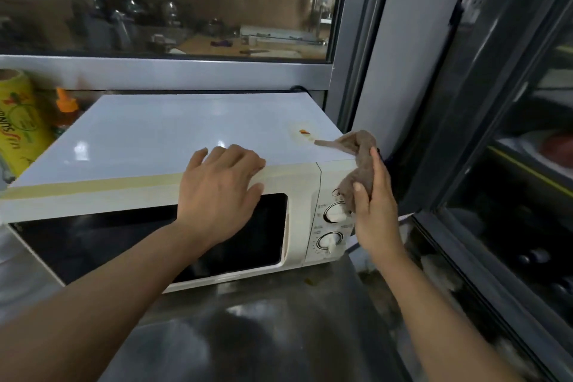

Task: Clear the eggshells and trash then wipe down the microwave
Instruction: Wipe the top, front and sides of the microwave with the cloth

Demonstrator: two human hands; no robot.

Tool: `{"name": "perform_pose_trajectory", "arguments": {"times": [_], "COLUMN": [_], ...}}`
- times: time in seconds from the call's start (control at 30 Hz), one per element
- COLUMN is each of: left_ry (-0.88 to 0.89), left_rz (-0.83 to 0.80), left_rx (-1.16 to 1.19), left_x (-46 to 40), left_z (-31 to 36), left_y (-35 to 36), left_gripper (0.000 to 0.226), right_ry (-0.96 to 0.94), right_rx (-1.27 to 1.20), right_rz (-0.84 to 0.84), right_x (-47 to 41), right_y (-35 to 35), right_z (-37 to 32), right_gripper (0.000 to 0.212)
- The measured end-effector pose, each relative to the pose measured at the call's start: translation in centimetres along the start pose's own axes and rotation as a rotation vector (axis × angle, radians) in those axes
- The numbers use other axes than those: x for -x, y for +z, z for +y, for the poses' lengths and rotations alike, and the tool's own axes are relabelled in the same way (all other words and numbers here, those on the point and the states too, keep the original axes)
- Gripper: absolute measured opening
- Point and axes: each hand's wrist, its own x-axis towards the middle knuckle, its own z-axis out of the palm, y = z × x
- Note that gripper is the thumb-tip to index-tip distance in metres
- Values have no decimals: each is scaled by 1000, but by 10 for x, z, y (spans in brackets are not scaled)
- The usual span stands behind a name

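Sitting across the middle of the frame on a steel counter, the white microwave is showing a glossy flat top, a cream front, a dark glass door at lower left of centre and two round dials stacked on its right-hand panel. A strip of tan tape is running along the front top edge, and a small worn sticker with red and yellow marks is lying near the top's right rear corner.

The left hand is resting flat on the front top edge at centre frame, fingers spread and relaxed over the top, thumb hanging over the front above the door. The right hand is gripping a crumpled brown cloth at right of centre, fingers and thumb curled round it; the cloth is hanging against the upper right corner of the microwave, one end trailing onto the top and the lower end covering part of the upper dial.

At the far left edge a yellow printed roll is being cut off by the frame, with an orange-capped object half hidden behind the microwave. Panel lettering is too blurred to read. Through the window above, the objects are looking dim and hard to make out, and so are the contents of the dark glass cabinet at right.
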Motion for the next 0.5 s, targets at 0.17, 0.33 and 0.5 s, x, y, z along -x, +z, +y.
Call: {"name": "perform_pose_trajectory", "arguments": {"times": [0.17,0.33,0.5], "left_ry": [3,13,13], "left_rz": [17,19,-1], "left_rx": [-17,-31,-40], "left_x": [1,2,2], "left_z": [1,1,1], "left_y": [1,2,1], "left_gripper": [34,38,34], "right_ry": [217,157,116], "right_rx": [-65,74,119], "right_rz": [28,120,314], "right_x": [23,23,34], "right_y": [9,10,32], "right_z": [23,14,-17], "right_gripper": [41,51,56]}}
